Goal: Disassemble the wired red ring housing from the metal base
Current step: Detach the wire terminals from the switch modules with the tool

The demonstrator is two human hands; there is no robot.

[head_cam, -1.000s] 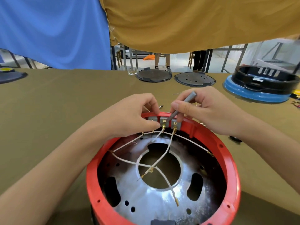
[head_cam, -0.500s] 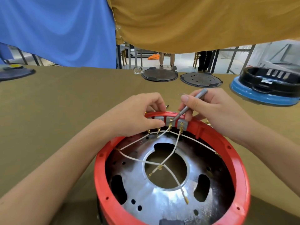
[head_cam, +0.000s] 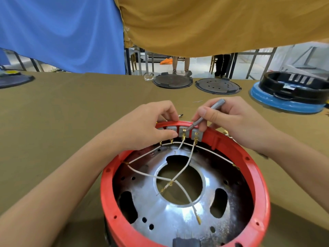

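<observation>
Bright, even daylight, glare on the metal base (head_cam: 165, 216), wide-angle bending at edges, slight softness.

Desk (head_cam: 71, 107) covered in olive cloth. Two dark round lids (head_cam: 172, 81) (head_cam: 218, 85) at 12 o'clock; black housing on blue ring (head_cam: 286, 102) at 2 o'clock. Blue curtain (head_cam: 62, 32) and mustard curtain (head_cam: 213, 24) behind.

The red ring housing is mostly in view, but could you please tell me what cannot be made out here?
- Head view: the near rim of the red ring housing is cut off by the bottom edge.
- The tool tip at the grey terminals is too small to identify.
- The left hand covers the far rim's left terminals.
</observation>
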